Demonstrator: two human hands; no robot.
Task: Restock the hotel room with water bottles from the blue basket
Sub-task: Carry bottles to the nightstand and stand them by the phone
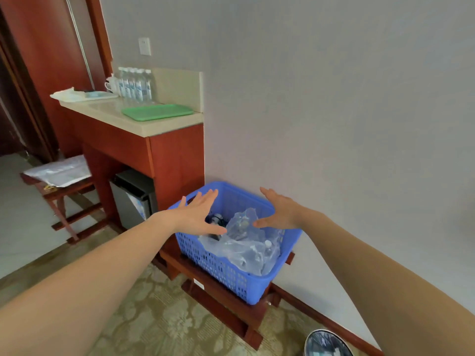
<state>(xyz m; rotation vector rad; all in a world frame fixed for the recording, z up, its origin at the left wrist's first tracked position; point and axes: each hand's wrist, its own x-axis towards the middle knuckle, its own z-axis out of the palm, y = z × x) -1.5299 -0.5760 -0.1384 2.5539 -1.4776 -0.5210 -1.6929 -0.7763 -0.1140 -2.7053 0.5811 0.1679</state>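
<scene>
my left hand (pixel 198 214) and right hand (pixel 280 210) hover flat over the blue basket (pixel 226 268) on its low wooden stand (pixel 231 301), fingers spread, holding nothing. i'd part the crumpled plastic wrap (pixel 246 242) first, then grip one bottle round its body. the wrap hides most water bottles (pixel 268 244); i can't count them. the bench (pixel 133 122) carries a bottle row (pixel 135 84) at its back edge.

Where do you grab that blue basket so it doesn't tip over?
Probably best: take the blue basket by its thick rim, one hand on each opposite side, coming down from above. It is wide, open-topped and loaded with a plastic-wrapped bottle pack, and its back is close to the wall. The left hand and right hand hover open above it.
</scene>
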